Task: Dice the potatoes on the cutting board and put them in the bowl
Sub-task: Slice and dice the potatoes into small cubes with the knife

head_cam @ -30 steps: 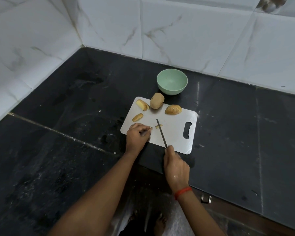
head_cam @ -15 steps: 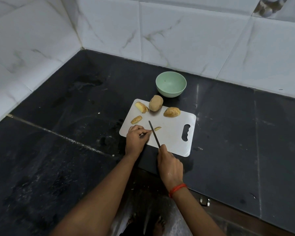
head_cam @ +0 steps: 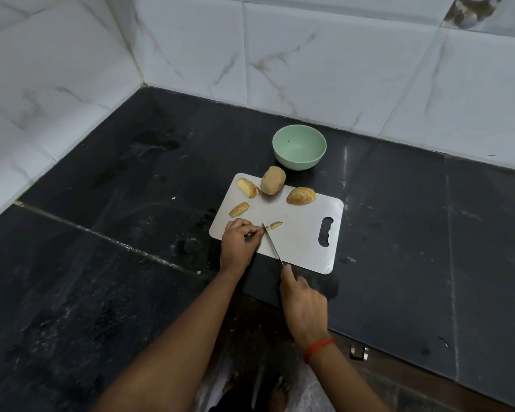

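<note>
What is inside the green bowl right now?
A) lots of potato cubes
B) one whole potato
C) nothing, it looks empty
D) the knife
C: the green bowl shows a bare inside; the whole potato and cut pieces lie on the cutting board.

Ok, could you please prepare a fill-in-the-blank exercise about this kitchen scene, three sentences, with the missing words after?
1. The bowl, pale ____ in colour, stands beyond the cutting board.
2. Only ____ potato on the board is uncut.
3. The right hand grips a ____, its blade against the potato strip that the left hand pinches.

Missing words: green; one; knife.
</note>
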